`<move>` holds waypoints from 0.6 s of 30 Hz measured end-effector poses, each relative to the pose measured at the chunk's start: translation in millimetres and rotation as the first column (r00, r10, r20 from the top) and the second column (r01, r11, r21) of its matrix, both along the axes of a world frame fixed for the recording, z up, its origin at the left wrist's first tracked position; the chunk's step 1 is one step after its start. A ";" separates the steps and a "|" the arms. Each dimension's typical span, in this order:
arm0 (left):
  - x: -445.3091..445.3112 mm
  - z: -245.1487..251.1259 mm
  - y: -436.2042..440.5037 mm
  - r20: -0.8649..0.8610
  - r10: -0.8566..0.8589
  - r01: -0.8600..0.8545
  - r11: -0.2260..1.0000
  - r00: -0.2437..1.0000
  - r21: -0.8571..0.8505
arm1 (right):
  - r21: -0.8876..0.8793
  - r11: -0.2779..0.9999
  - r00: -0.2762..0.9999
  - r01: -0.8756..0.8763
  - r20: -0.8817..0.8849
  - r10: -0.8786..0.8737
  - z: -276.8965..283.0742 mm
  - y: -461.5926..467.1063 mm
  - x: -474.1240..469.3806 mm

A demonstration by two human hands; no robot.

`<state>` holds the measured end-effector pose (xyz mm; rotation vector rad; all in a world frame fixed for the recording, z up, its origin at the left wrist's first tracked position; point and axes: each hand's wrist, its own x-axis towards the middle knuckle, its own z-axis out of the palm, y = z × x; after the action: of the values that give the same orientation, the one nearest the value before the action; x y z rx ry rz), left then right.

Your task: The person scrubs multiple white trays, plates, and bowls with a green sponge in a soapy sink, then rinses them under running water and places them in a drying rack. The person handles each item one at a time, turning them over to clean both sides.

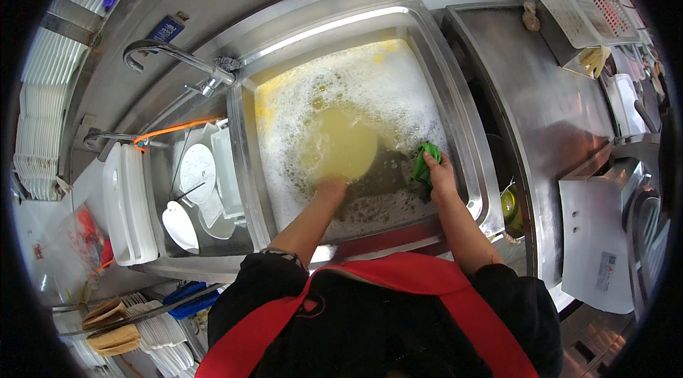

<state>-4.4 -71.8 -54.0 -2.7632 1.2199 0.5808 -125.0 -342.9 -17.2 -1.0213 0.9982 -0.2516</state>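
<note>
Before me is a stainless steel sink basin (464,127) of cloudy, yellowish water under white foam (373,79). A round plate (347,143) shows pale yellow just beneath the surface. My left hand (332,188) grips its near rim, with the fingers hidden by the water. On the right side of the basin, my right hand (441,172) holds a crumpled green cloth (425,163) between thumb and fingers, close to the right wall. The cloth's lower end reaches the water.
A chrome faucet (181,60) rises at the back left. The left basin (235,242) contains white dishes (197,172) and clear containers; stacked white trays (125,204) stand beside it. To the right runs a steel counter (555,84) with a perforated plastic basket (571,4).
</note>
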 end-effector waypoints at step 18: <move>-26.0 13.2 29.9 -0.180 0.206 -0.209 0.978 0.962 -0.002 | -0.023 -0.577 -0.100 -0.816 -0.978 0.180 1.7 21.0 96.0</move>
<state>-30.4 -41.9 -40.8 -2.9321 0.9732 0.8560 -29.0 -321.9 -15.5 -3.0246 -0.0273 1.1166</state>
